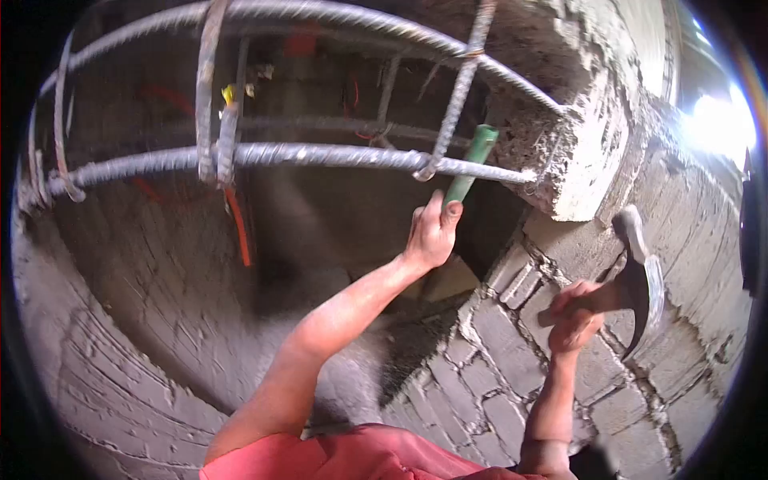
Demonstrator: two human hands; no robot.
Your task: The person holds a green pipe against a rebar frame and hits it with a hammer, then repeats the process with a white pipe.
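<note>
My left hand (432, 236) is closed around the lower end of a short green rod (480, 148), whose top rises past a ribbed steel bar (320, 155). What the rod is exactly, I cannot tell. In my right hand (578, 320) is the short handle of a brick hammer (640, 276), its blunt face pointing up and its curved pick tapering downward. The hammer overlaps the brick wall (504, 336) in this view. Just above and right of the green rod, a rough broken concrete edge (588, 176) takes in the ends of the steel bars.
Upright steel ties (210, 88) cross the long bars overhead. An orange tube (238, 228) hangs at the left, below a yellow-tipped piece (229, 94). Rough plastered wall (104, 376) curves along the left side. A bright light (716, 128) shines at upper right.
</note>
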